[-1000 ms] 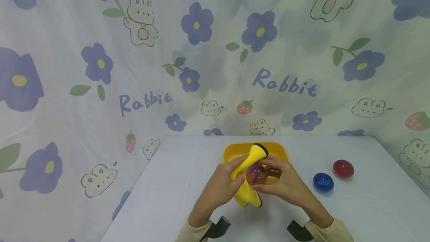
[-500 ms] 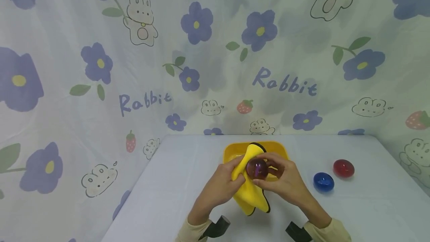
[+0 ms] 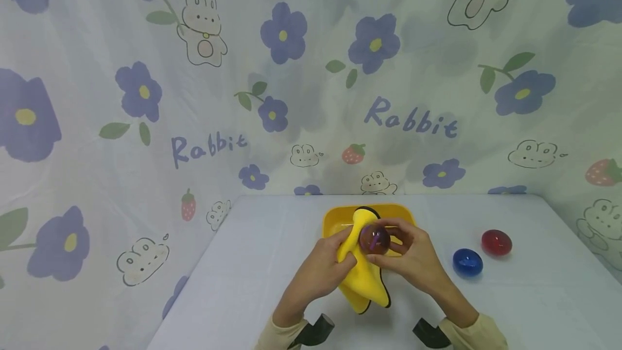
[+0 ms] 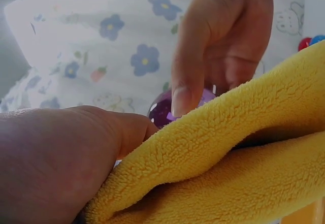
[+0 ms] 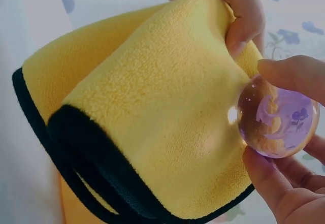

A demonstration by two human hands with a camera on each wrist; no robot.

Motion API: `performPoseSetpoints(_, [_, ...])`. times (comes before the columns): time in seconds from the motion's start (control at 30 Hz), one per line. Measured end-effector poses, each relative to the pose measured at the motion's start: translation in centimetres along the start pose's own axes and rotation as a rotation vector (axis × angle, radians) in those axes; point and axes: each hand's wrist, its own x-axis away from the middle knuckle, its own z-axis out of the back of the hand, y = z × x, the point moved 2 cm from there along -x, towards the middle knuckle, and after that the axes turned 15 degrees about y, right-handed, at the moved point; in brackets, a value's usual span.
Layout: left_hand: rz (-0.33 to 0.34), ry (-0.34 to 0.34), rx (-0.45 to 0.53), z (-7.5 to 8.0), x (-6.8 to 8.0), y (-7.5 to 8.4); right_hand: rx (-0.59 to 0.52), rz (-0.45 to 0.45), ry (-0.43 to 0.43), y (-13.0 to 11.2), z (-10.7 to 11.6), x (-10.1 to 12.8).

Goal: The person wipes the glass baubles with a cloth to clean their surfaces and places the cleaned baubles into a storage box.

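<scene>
Pinching the purple ball [image 3: 374, 239] in the right hand [image 3: 416, 257], between both hands, beside the yellow cloth [image 3: 363, 281] gripped in the left hand [image 3: 322, 266]; could (being so glossy) slip if pushed off-centre, perhaps striking the yellow tray [image 3: 332, 223].

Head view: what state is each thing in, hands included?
Left hand: gripping the cloth.
Right hand: pinching the purple ball.
Cloth: bunched, hanging from the left hand.
Purple ball: held beside the cloth; contact unclear.
Yellow tray: upright, partly hidden.
Blue ball: resting on the table, unheld.
Red ball: resting there too, unheld.
</scene>
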Motion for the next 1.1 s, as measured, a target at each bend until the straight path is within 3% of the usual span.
performPoseSetpoints(0.33, [0.011, 0.004, 0.005, 0.1, 0.1, 0.1, 0.118, 0.060, 0.039, 0.2, 0.3, -0.3])
performPoseSetpoints(0.6, [0.017, 0.025, 0.014, 0.2, 0.2, 0.1, 0.215, 0.024, 0.044, 0.6, 0.6, -0.7])
performPoseSetpoints(0.83, [0.022, 0.089, -0.010, 0.5, 0.3, 0.4, 0.179, 0.005, 0.014, 0.9, 0.7, -1.0])
performPoseSetpoints(1.1, [-0.019, 0.123, -0.011, 0.3, 0.4, 0.6, 0.174, -0.041, -0.032, 1.2, 0.6, -0.8])
